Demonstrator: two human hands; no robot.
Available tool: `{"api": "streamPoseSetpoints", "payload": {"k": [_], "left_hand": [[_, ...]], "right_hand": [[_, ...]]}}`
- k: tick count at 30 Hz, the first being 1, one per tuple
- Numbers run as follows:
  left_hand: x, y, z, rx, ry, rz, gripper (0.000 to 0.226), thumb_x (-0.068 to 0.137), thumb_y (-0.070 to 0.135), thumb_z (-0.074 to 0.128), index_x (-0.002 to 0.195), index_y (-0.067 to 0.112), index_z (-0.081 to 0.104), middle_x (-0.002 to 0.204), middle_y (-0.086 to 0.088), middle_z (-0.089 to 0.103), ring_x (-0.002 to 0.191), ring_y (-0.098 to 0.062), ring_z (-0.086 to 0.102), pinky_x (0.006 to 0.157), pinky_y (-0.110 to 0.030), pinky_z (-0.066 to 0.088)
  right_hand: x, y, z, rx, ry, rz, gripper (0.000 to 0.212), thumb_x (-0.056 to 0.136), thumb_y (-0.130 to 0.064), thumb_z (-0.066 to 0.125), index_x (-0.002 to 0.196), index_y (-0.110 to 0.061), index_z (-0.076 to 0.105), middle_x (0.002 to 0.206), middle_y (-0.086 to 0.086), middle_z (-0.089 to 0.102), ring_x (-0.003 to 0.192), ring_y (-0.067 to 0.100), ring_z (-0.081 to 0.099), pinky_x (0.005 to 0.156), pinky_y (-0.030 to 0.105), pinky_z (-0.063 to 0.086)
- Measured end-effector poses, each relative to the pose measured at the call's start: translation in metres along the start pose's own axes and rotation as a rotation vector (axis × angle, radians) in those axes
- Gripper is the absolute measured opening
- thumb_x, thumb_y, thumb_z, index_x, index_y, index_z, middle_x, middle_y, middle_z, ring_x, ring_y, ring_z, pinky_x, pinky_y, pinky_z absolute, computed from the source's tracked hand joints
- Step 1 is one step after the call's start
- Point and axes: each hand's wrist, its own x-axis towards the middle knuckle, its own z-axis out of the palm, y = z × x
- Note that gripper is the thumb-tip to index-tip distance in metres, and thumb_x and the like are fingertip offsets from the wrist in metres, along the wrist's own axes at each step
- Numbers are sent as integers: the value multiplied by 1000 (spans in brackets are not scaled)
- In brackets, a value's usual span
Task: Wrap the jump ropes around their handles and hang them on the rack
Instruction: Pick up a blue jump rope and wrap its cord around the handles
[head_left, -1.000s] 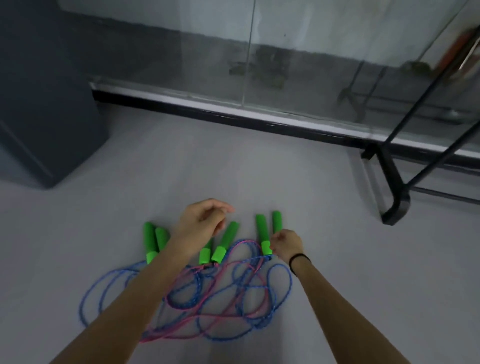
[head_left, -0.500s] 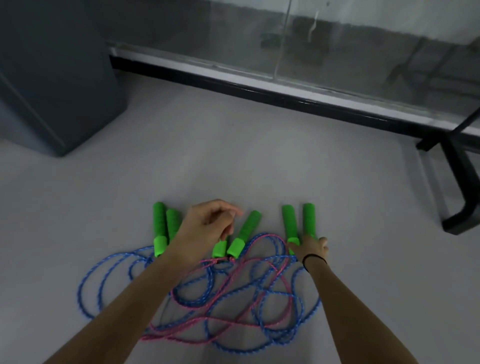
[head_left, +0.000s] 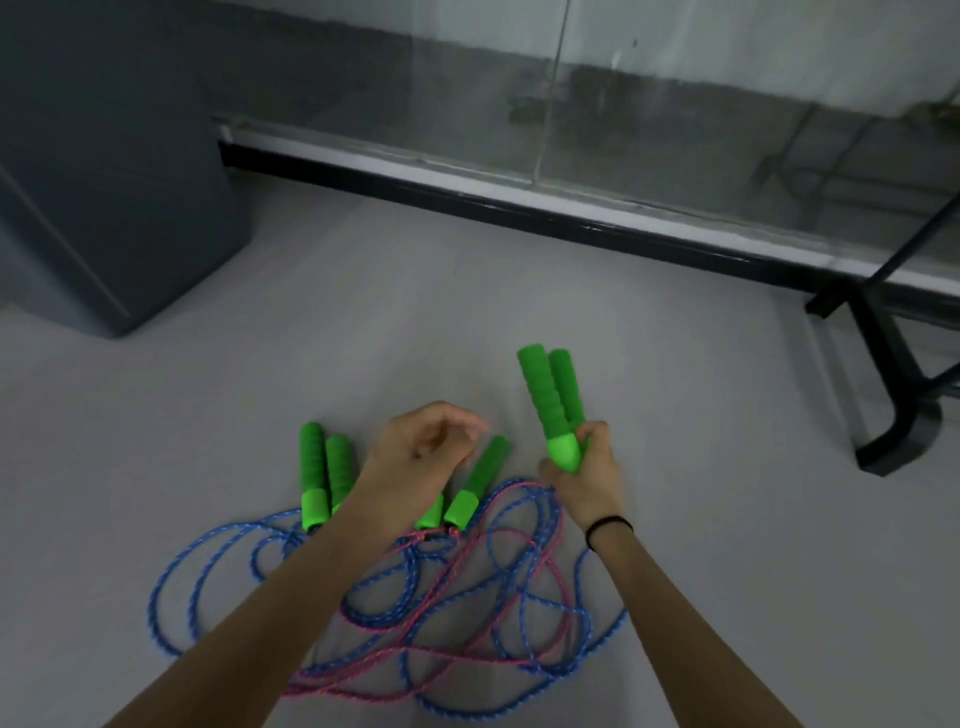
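Right hand (head_left: 584, 475) clamped on handle pair (head_left: 550, 400), raised above rope pile (head_left: 415, 597). Left hand (head_left: 415, 457) loosely curled, empty, over middle handles (head_left: 478, 483). Third pair (head_left: 324, 475) left of pile, on floor (head_left: 727, 519).

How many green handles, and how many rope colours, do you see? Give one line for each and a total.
Green handles held in the right hand: 2
Green handles on the floor: 4
Handles total: 6
Rope colours: 2, blue and pink
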Motion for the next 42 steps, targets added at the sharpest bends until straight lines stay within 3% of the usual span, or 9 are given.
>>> {"api": "streamPoseSetpoints", "payload": {"k": [2,7,14,17,23,26,31,37,42], "left_hand": [[-2,12,0,72,24,99,27,81,10,65,95,33,61,98,17,64,93,5,58,85,-9,42],[-3,51,-8,479,-195,301,80,63,25,68,133,43,35,147,14,23,141,1,8,114,-20,10],[-14,69,1,864,-300,372,86,60,41,76,136,39,35,142,7,25,136,-11,13,114,-37,15],[-15,73,2,867,-405,335,60,65,37,73,121,41,52,111,17,60,108,-5,54,100,-32,37],[0,120,-16,873,-482,251,49,72,36,65,119,42,51,103,10,65,100,-14,53,86,-38,49],[2,184,-26,906,-488,210,29,74,40,59,102,38,55,95,5,63,100,-16,54,83,-35,48],[-5,321,-47,682,-423,129,33,60,53,56,84,30,56,76,7,64,74,-10,63,70,-31,51],[-30,512,-75,410,-360,-24,19,75,15,72,93,18,66,78,-4,70,62,-3,63,62,-21,52],[-49,650,-105,276,-345,-123,23,77,9,71,91,25,65,80,3,68,69,-5,62,66,-16,49]], "right_hand": [[-9,-31,-16,84,-109,-110,46,72,-1,68,92,-19,32,75,-3,46,61,12,43,50,16,35],[-29,-105,-66,-130,-582,-121,45,70,-3,68,94,-19,33,69,-5,45,55,7,45,48,23,40],[-64,-156,-114,-651,-791,-175,46,71,-8,69,97,-25,34,74,-6,46,67,17,50,46,24,38],[-72,-163,-119,-616,-774,-281,45,71,-8,68,95,-29,37,80,-3,50,76,17,49,55,25,38],[-69,-215,-155,-406,-699,-327,36,68,-10,73,93,-30,56,75,-13,52,60,1,49,54,11,42],[-69,-265,-186,-191,-702,-264,38,69,-9,76,100,-23,61,91,0,55,67,15,58,56,29,55],[-74,-370,-261,170,-599,-158,56,71,-3,73,118,-13,45,110,10,53,71,21,63,53,26,56],[-95,-517,-365,356,-456,-73,34,76,-12,70,107,-5,58,79,5,64,40,9,52,41,16,41],[-122,-612,-445,551,-415,-178,27,89,-27,48,91,-6,65,55,0,33,48,6,30,49,13,27]]}}
